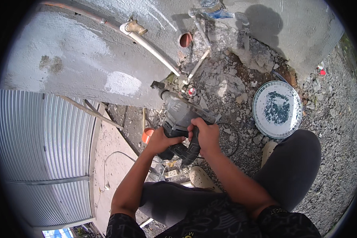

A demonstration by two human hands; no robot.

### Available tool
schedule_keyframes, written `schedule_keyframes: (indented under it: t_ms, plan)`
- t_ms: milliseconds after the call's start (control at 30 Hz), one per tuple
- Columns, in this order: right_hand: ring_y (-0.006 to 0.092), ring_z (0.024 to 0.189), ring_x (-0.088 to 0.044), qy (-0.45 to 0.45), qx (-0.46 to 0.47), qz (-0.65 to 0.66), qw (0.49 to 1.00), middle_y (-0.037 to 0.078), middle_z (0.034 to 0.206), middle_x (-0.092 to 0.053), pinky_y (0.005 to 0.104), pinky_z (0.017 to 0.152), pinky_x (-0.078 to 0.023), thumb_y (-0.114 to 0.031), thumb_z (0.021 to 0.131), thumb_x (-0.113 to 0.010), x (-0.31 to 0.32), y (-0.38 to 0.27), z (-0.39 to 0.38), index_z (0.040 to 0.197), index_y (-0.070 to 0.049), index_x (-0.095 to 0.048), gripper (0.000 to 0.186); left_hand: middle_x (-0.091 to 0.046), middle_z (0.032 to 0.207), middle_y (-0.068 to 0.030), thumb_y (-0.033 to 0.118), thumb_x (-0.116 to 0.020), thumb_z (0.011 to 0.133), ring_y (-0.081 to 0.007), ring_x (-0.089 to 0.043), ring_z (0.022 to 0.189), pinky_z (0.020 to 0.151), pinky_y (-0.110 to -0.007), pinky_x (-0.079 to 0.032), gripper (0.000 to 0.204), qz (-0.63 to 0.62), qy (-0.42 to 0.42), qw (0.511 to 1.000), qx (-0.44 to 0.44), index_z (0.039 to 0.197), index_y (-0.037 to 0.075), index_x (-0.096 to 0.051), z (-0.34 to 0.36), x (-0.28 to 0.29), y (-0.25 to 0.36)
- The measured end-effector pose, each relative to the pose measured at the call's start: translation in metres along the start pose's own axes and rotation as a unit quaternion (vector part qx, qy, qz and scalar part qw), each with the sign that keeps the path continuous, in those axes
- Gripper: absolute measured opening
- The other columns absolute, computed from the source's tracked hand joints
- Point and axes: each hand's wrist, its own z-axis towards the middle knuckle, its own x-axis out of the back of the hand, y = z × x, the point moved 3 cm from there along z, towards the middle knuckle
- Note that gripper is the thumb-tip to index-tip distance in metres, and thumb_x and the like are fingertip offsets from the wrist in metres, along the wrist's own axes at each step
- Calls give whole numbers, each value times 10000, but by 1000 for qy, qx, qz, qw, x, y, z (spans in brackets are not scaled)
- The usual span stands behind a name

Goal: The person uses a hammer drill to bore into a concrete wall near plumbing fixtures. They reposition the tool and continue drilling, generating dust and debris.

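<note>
Left hand (161,141) and right hand (206,136) are both closing around a grey-and-black power tool (181,115); the right one is wrapping its black rear handle, while the left is clasping the side of the body, its thumb lying across the casing and its other fingers hiding from view. The tool is slanting up and to the left in front of the squatting person, its dark nose pointing at the foot of a rough grey wall (83,51) — whether the tip is touching, I cannot tell.

Broken rubble (224,79) is covering the ground around it. A black cord (237,142) is curving over the stones just right of the right hand, and an orange cup-shaped piece (148,135) is sitting just beside the left. Nearer the person, a white power outlet (171,173) is lying by a cream clog (202,177).

Beyond the tool's nose, a white pipe (152,49) is running down across the wall, and an orange pipe end (185,39) is showing in a hole. Off to the right, near the person's knee (301,158), a round white lid (277,127) is resting on the gravel, dark smears marking its middle — and far left, corrugated metal sheeting (43,135) is catching the daylight.
</note>
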Motion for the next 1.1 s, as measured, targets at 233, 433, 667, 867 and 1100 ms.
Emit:
schedule_keyframes:
  t_ms: [233,433,667,867,1100]
  plan:
    - [191,519,-615,-1,29,-47,998,124,711,-673,328,478,-500,-123,885,-682,-18,-17,5,819,55,-683,189,-770,1025,-155,428,-945,681,-222,-750,912,833,-360,-585,741,-37,1,999,-28,1146,-90,-692,6,8,2]
    - [191,542,-634,-25,16,-98,995,137,753,-692,326,502,-517,-97,911,-685,-47,-26,19,907,66,-686,163,-768,1076,-130,307,-940,724,-196,-744,940,858,-353,-584,621,-203,-45,977,-43,1156,-68,-699,31,6,-26]
    - [152,594,-668,18,3,-164,986,81,763,-697,310,555,-529,-76,962,-687,-58,-2,16,931,44,-690,124,-761,1109,-107,136,-908,715,-193,-742,1001,921,-357,-574,585,-292,-43,955,-40,1225,-26,-670,37,6,-35]
    - [152,582,-658,-27,60,-122,990,72,748,-681,325,547,-521,-70,966,-676,-54,9,18,913,54,-676,135,-757,1112,-97,150,-926,732,-189,-737,1015,924,-354,-575,622,-285,-65,956,-31,1259,-19,-642,43,7,-44]
    - [167,561,-680,39,19,-49,998,106,750,-716,317,525,-549,-117,939,-717,-12,20,46,898,57,-707,179,-775,1099,-148,379,-953,708,-234,-759,993,888,-360,-586,741,-138,-33,989,-50,1237,-48,-657,63,-16,-56]
